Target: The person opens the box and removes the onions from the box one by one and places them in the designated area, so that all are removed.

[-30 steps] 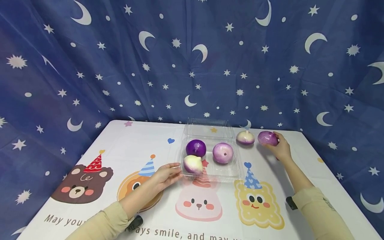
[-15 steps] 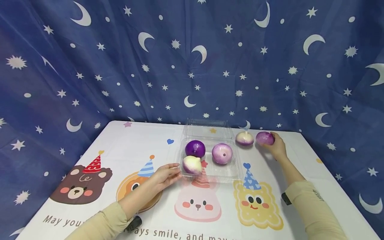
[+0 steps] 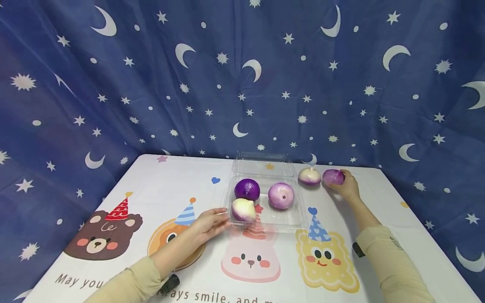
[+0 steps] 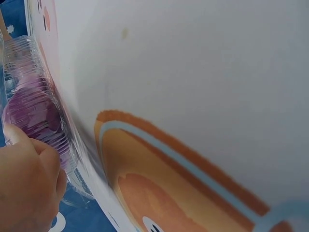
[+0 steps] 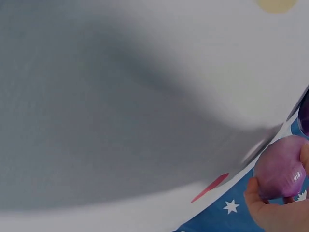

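Observation:
My right hand (image 3: 349,188) grips a purple onion (image 3: 333,177) at the back right; in the right wrist view fingers curl round the lower side of this onion (image 5: 281,166). Just left of it sits a white-and-purple onion (image 3: 310,176). A clear plastic clamshell box (image 3: 278,217) lies open with its lid folded back. Inside are a dark purple onion (image 3: 247,189), a pale-topped onion (image 3: 243,210) and a light purple onion (image 3: 281,195). My left hand (image 3: 208,224) touches the box's front left corner with fairly straight fingers; the left wrist view shows the box's ribbed wall (image 4: 58,130) beside it.
The white tablecloth (image 3: 189,176) carries printed cartoon figures and lettering. Behind the table hangs a blue curtain (image 3: 212,75) with moons and stars. The raised clear lid (image 3: 263,164) stands close to the table's back edge.
My right hand has moved slightly left and down with the purple onion, which is now nearer the white-and-purple onion. The left hand stays at the box corner.

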Demonstrator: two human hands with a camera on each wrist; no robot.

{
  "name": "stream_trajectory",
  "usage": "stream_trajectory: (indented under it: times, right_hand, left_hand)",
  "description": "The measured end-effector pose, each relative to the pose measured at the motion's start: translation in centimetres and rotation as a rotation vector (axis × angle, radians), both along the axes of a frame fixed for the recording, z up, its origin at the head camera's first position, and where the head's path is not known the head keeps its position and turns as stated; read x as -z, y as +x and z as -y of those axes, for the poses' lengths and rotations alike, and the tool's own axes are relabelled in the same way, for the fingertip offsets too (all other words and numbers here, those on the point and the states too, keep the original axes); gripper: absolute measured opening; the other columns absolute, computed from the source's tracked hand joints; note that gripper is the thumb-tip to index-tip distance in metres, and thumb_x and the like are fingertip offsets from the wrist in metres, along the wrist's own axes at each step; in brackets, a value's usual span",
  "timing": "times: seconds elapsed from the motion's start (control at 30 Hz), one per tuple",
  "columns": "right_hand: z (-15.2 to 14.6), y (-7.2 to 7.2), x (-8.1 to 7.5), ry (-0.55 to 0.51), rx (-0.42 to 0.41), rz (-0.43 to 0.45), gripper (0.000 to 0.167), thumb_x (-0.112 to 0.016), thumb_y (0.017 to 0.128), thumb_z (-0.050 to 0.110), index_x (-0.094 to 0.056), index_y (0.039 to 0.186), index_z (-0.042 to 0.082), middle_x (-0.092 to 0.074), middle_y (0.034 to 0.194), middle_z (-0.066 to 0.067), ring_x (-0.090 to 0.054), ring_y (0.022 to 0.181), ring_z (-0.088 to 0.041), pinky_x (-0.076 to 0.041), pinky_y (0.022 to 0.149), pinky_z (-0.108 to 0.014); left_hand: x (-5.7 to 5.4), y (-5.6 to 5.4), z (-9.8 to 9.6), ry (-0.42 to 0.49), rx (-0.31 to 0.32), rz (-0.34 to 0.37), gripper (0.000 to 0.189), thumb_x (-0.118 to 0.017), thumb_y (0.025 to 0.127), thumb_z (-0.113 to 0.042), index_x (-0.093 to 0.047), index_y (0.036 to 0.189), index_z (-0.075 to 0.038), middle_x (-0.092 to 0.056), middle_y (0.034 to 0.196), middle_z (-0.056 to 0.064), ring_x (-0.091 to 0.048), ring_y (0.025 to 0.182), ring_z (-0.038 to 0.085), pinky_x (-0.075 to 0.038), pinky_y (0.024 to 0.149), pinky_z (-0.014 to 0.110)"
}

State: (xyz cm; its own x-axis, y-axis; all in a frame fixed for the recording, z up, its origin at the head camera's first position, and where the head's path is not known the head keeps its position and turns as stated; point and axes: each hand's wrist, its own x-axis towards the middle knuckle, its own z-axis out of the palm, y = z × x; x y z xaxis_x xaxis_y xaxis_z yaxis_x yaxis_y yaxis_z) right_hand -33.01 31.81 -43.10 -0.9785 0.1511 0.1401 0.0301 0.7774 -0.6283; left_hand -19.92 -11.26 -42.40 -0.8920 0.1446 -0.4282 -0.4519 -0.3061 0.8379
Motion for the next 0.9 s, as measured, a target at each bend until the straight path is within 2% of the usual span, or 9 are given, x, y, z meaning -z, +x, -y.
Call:
stream_trajectory:
  times: [0.13,0.47,0.9]
  right_hand:
    - [0.26,-0.18,0.05,0.007,0.008,0.004,0.077,-0.068,0.081,0.017,-0.026,0.137,-0.014,-0.035,0.133,-0.042,-0.036,0.125,-0.054,-0.030,0.112,-0.060]
    - [0.42,-0.16,-0.31,0.031,-0.008,0.032,0.080,-0.068,0.081,0.019,-0.024,0.137,-0.018,-0.034,0.132,-0.044,-0.035,0.123,-0.056,-0.031,0.110,-0.061]
    - [0.41,-0.33,-0.28,-0.005,0.007,0.103,0.085,-0.064,0.084,0.021,-0.013,0.141,-0.016,-0.024,0.134,-0.047,-0.031,0.125,-0.057,-0.030,0.111,-0.062]
  left_hand:
    - [0.01,0.18,0.09,0.001,0.011,-0.006,0.041,-0.047,0.093,0.005,-0.036,0.132,0.012,-0.053,0.089,0.006,-0.056,0.079,0.009,-0.058,0.084,0.021]
    - [-0.33,0.17,0.12,0.009,0.016,0.009,0.042,-0.048,0.094,0.004,-0.036,0.133,0.011,-0.054,0.089,0.006,-0.057,0.080,0.009,-0.058,0.084,0.020]
    - [-0.44,0.32,0.13,0.002,0.006,0.017,0.042,-0.046,0.094,0.004,-0.036,0.134,0.011,-0.053,0.090,0.006,-0.055,0.082,0.010,-0.057,0.086,0.021]
